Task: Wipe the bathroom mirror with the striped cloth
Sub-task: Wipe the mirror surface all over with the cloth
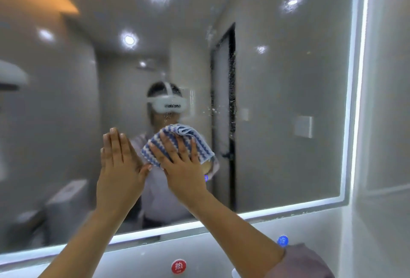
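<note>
The bathroom mirror (pixel 277 104) fills most of the view, with a lit strip along its right and bottom edges. My right hand (pixel 179 164) lies flat with spread fingers on the blue-and-white striped cloth (pixel 195 140) and presses it against the glass near the middle. My left hand (pixel 121 167) rests flat on the mirror just left of the cloth, fingers together and holding nothing; its thumb touches my right hand's edge. Water droplets and streaks show on the glass above and to the right of the cloth.
Below the mirror, on the white wall, sit a round red sticker (pixel 178 266) and a round blue sticker (pixel 282 240). A white tiled side wall (pixel 386 122) stands close on the right. The mirror reflects a person wearing a headset, a toilet and a dark door frame.
</note>
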The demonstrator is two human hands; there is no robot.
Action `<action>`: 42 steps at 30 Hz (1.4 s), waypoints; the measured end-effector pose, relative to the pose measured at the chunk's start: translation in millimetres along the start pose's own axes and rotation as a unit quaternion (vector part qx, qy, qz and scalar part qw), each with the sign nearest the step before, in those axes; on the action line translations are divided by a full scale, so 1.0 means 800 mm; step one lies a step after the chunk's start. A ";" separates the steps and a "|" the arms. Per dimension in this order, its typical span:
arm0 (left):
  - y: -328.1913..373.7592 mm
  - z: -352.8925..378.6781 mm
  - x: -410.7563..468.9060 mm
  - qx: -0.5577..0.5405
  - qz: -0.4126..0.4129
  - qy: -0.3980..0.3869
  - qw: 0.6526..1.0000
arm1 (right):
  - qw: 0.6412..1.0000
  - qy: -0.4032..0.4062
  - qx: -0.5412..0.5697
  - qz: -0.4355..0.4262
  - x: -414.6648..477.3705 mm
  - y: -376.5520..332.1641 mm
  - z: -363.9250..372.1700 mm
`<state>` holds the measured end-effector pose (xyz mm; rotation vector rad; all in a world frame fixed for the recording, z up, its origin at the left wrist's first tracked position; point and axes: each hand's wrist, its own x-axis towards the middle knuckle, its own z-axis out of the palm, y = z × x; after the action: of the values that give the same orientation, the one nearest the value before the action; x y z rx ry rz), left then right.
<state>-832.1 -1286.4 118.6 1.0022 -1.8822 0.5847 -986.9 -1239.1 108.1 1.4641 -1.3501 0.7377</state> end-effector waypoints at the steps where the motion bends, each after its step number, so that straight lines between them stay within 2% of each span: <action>1: 0.001 0.000 0.000 -0.004 0.000 -0.001 1.000 | 1.000 -0.006 -0.002 -0.001 0.000 0.000 0.000; 6: 0.000 0.002 0.001 -0.007 -0.002 -0.005 1.000 | 0.998 -0.018 -0.051 -0.028 -0.001 0.038 -0.004; 12: -0.001 0.006 0.002 0.007 -0.006 -0.015 1.000 | 0.983 0.003 -0.068 0.173 -0.009 0.066 -0.014; 15: -0.002 0.010 0.002 0.012 -0.005 -0.007 1.000 | 0.973 0.034 -0.050 0.221 -0.002 0.041 -0.007; 16: -0.003 0.012 0.002 0.015 -0.006 -0.005 1.000 | 0.979 0.039 -0.041 0.197 -0.002 0.032 -0.004; 19: -0.007 0.013 -0.001 0.006 -0.007 -0.004 1.000 | 0.999 0.022 -0.008 0.034 -0.003 0.002 0.003; 21: -0.008 0.012 -0.003 0.019 0.023 0.018 0.999 | 1.000 0.009 0.005 -0.023 0.004 -0.014 0.003; 25: -0.002 0.005 -0.003 -0.004 0.020 0.040 0.999 | 0.998 -0.027 0.020 -0.048 0.016 -0.009 0.000; 28: -0.006 0.008 -0.004 -0.003 -0.001 0.006 1.000 | 0.996 -0.035 -0.001 -0.082 0.028 0.014 -0.008; 29: -0.006 0.010 -0.003 -0.006 -0.010 0.000 1.000 | 0.998 -0.027 -0.007 -0.063 0.036 0.025 -0.011; 33: -0.005 0.013 -0.002 -0.007 -0.016 0.004 1.000 | 0.992 0.030 0.013 0.125 0.069 0.067 -0.029; 37: -0.006 0.015 -0.002 0.000 -0.020 -0.004 1.000 | 0.986 0.062 0.013 0.155 0.072 0.057 -0.028; 39: -0.006 0.015 -0.002 0.001 -0.024 -0.003 1.000 | 0.992 0.048 0.011 0.117 0.062 0.041 -0.021; 42: -0.005 0.014 -0.002 -0.005 -0.019 0.005 1.000 | 0.999 -0.001 -0.010 -0.036 0.035 0.013 -0.009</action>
<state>-833.7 -1295.9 111.9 1.0245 -1.8504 0.5563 -990.3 -1241.7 138.8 1.4893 -1.2965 0.6749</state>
